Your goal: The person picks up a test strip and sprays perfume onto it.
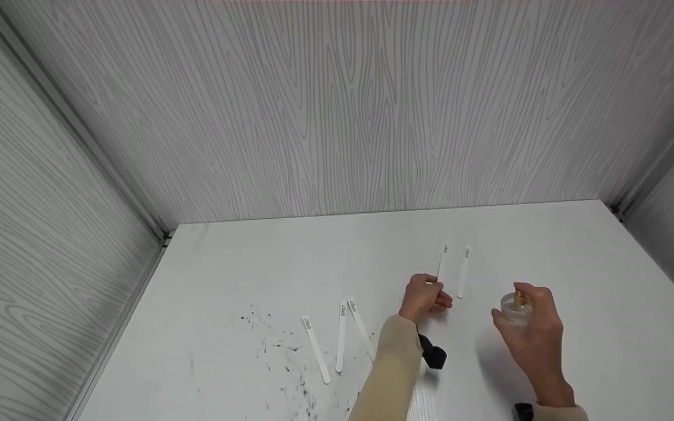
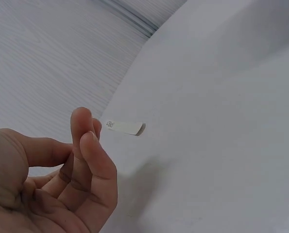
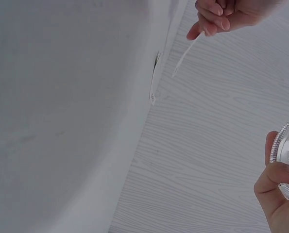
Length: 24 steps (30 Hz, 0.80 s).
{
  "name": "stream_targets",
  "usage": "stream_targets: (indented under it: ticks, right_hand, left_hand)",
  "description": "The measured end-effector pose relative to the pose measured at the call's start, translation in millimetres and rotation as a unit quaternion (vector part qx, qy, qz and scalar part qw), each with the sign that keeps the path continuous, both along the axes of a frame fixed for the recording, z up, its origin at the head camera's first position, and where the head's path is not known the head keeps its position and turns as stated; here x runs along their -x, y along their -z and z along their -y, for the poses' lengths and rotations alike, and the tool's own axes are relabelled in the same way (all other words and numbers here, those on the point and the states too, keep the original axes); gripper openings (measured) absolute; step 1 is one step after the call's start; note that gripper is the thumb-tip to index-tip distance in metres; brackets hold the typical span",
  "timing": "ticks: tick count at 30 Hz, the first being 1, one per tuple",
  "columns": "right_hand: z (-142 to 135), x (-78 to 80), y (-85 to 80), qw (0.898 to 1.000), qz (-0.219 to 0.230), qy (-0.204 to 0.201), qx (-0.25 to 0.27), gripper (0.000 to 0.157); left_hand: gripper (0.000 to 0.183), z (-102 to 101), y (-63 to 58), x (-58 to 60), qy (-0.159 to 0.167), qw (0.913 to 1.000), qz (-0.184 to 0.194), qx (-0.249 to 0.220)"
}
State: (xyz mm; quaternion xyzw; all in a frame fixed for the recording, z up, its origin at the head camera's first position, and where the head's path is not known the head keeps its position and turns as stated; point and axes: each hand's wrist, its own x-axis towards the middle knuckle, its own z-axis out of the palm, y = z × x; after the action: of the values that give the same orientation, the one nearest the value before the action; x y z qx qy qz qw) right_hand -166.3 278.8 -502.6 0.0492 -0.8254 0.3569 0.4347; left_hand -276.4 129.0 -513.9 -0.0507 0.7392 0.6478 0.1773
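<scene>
In the head view, my left hand [image 1: 423, 297] pinches a white paper test strip [image 1: 442, 262] between thumb and fingers, its printed end pointing away from me. From the right wrist view, this held strip [image 3: 184, 58] slants down out of the fingers. Just right of it, a second printed strip [image 1: 464, 273] lies on the table; it also shows beyond the fingertips in the left wrist view. My right hand [image 1: 539, 327] grips a round clear glass perfume bottle [image 1: 512, 313], a finger on its gold spray top [image 1: 519, 298]. The bottle's ribbed glass base [image 3: 281, 150] faces the right wrist camera.
Three more printed strips, a left one [image 1: 316, 351], a middle one [image 1: 341, 338] and a right one [image 1: 359, 321] partly behind my left forearm, lie on the white table [image 1: 243, 263]. Dark specks [image 1: 305, 386] mark the surface nearby. Wood-grain panels [image 1: 343, 117] enclose the back and sides.
</scene>
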Motion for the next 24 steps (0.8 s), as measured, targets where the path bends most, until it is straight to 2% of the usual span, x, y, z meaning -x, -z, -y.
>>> stream_targets:
  ticks: [13,21,24]
  right_hand:
    - [2.9,0.0,-0.2,1.0,0.012,0.002,-0.003,0.067]
    - [0.3,2.1,3.8,1.0,-0.009,-0.005,-0.005,0.07]
    - [-0.4,2.3,3.7,1.0,-0.007,-0.001,-0.007,0.07]
  left_hand:
    - [0.039,3.0,0.9,5.7,-0.001,0.9997,-0.003,-0.022]
    - [0.031,10.9,-3.6,4.5,0.035,0.999,-0.026,-0.012]
    - [0.029,13.0,-6.4,3.9,0.039,0.9988,-0.027,-0.006]
